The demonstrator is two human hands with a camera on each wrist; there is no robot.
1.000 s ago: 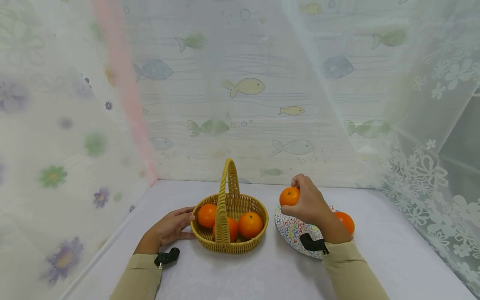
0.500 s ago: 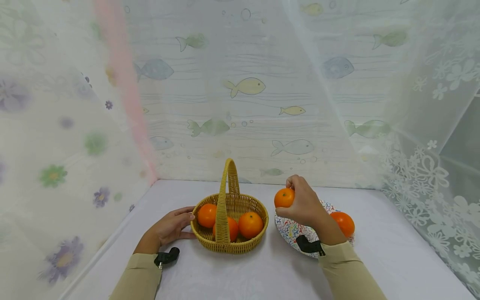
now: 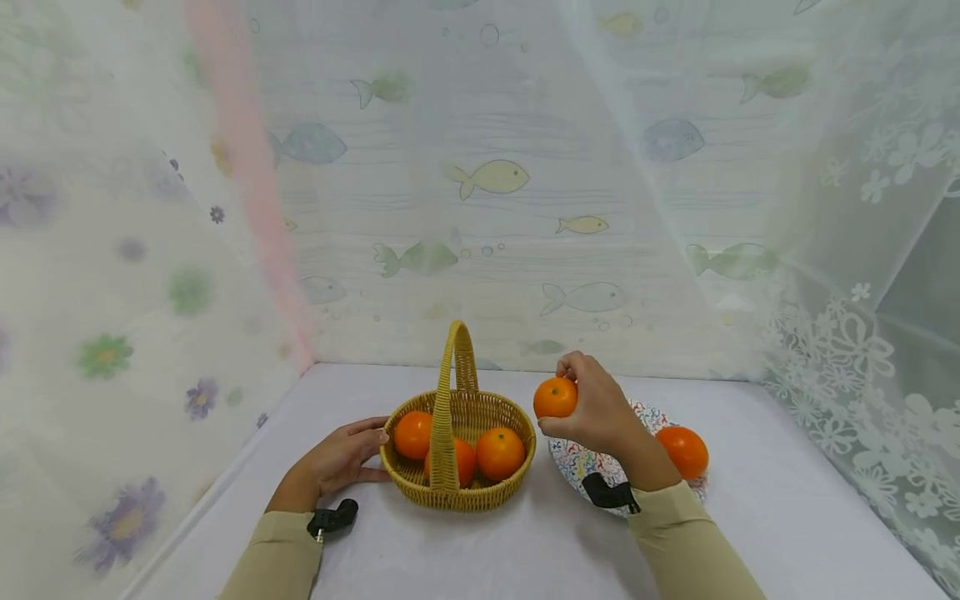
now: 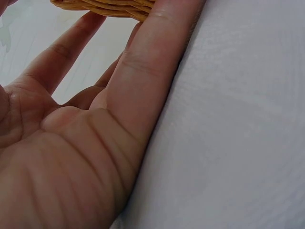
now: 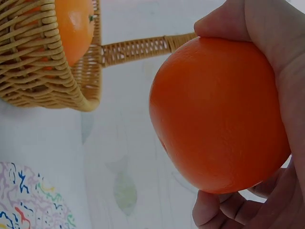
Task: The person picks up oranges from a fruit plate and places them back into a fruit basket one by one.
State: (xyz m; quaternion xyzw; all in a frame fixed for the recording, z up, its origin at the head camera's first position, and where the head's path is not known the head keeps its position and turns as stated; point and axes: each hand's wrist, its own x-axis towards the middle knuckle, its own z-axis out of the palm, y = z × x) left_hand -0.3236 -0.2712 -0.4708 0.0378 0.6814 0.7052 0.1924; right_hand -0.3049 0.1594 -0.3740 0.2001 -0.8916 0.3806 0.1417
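My right hand [image 3: 596, 412] grips an orange [image 3: 553, 398] between thumb and fingers, raised just right of the wicker basket [image 3: 480, 498]. In the right wrist view the held orange [image 5: 219, 114] fills the middle, with the basket rim [image 5: 52, 33] beyond it. My left hand [image 3: 341, 458] touches the basket's left side with fingers stretched out. The left wrist view shows these straight fingers [image 4: 143, 67] reaching to the woven edge [image 4: 109, 7]. Inside the basket lie three oranges, at left [image 3: 412, 433], in the middle partly behind the handle [image 3: 462, 460], and at right [image 3: 500, 454].
Under the right forearm, a white plate [image 3: 573, 467] with coloured squiggles stands to the right of the basket. One orange [image 3: 684, 452] lies on its right side. A white cloth covers the table [image 3: 465, 558]. Pale curtains [image 3: 495, 250] with fish and flowers enclose the back and sides.
My right hand has carried its orange left, from over the plate toward the basket, uncovering more of the plate's other orange. The left hand and the basket have stayed in place.
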